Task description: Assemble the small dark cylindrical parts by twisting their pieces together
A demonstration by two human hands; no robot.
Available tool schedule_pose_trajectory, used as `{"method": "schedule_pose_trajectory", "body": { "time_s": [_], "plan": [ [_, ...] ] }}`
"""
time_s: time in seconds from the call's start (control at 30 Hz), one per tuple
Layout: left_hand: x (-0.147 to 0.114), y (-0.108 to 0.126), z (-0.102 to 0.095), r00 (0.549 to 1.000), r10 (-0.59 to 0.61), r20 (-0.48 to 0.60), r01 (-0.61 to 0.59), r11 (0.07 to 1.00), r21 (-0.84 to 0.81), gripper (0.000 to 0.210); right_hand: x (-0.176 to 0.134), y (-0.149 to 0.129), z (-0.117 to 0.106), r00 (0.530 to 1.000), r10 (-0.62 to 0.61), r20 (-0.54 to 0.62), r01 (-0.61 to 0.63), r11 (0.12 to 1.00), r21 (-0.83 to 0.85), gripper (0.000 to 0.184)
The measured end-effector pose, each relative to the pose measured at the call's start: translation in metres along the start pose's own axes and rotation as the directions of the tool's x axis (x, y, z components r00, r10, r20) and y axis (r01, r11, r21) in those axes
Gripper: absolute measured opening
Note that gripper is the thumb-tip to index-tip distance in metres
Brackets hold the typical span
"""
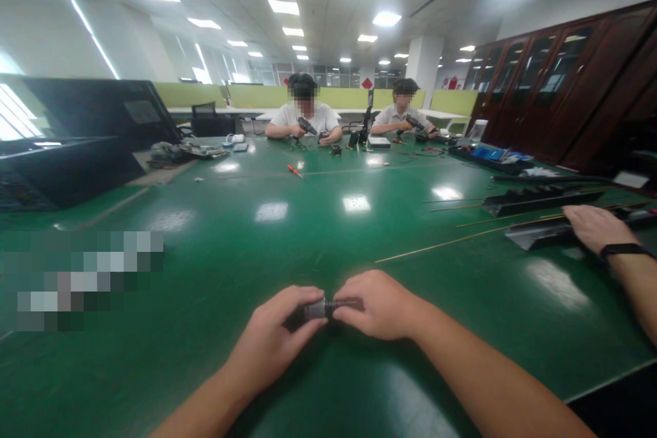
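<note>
Low over the near part of the green table (230, 356), my two hands meet at a small dark cylindrical part. My left hand (271, 328) pinches its thicker grey-black body (315, 308) between thumb and fingers. Closed on the narrower dark end (350, 303) is my right hand (382, 306), its fingers hiding part of it. A short ridged stretch (330, 308) shows between the two grips. The part lies roughly level; whether it is one piece or two, I cannot tell.
At right, another person's hand (595, 226) rests on a black channel (538, 231) beside thin yellow rods (436, 246). Across the table two people hold power drills (306, 125). An orange screwdriver (294, 170) lies mid-table. Dark panels (66, 171) stand at left.
</note>
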State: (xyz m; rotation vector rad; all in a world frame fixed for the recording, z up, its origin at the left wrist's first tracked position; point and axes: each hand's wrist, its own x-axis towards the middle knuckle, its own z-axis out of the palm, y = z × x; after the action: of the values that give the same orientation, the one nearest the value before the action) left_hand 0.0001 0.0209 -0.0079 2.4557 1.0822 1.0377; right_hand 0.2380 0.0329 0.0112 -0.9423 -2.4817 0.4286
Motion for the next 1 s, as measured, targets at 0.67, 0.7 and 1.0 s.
{"method": "schedule_pose_trajectory", "body": {
  "time_s": [0.67, 0.7, 1.0],
  "plan": [
    [-0.0012, -0.0063, -0.0020, 0.999, 0.005, -0.033, -0.004, 0.999, 0.043, 0.030, 0.0001, 0.0040, -0.0034, 0.998, 0.063, 0.000, -0.063, 0.998, 0.022, 0.021],
    [-0.0011, -0.0063, -0.0021, 0.999, 0.005, -0.034, -0.003, 0.999, 0.042, 0.030, 0.0002, 0.0043, -0.0037, 0.998, 0.065, 0.004, -0.065, 0.998, 0.024, 0.021],
    [0.0002, -0.0039, -0.0048, 0.998, -0.009, -0.063, 0.011, 0.999, 0.033, 0.027, 0.0004, 0.0047, -0.0067, 0.997, 0.071, 0.001, -0.071, 0.997, 0.013, 0.021]
  ]
}}
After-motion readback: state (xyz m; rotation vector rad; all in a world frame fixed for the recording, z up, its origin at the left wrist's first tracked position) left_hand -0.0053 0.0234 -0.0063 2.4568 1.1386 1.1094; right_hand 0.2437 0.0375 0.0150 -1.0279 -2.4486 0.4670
